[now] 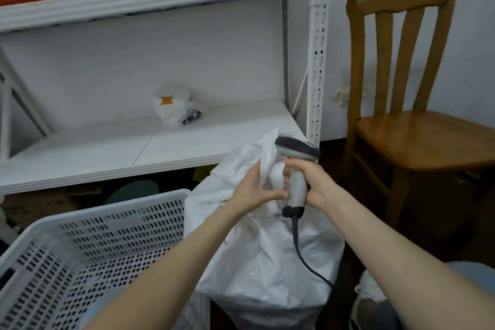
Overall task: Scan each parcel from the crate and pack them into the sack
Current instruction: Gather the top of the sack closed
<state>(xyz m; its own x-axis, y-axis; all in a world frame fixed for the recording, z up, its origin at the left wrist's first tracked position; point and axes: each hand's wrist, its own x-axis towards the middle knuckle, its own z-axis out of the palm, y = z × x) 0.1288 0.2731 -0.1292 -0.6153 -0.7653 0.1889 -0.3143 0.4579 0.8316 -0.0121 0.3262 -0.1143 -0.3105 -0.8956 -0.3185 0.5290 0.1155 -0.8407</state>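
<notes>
A large white woven sack [262, 257] stands on the floor in front of me, its top bunched up. My left hand [254, 190] grips the gathered fabric at the sack's mouth. My right hand [308, 182] holds a grey handheld barcode scanner [296, 166] by its handle, right against the same bunched fabric; its black cable [302, 254] hangs down over the sack. The white perforated plastic crate [88, 244] sits at lower left, beside the sack. No parcel shows inside the part of the crate that I can see.
A white metal shelf unit [150, 139] stands behind the crate and sack, with white plastic bags [176, 108] lying on its lower board. A wooden chair [412, 126] stands at the right. A pale bag [372, 300] lies on the dark floor at lower right.
</notes>
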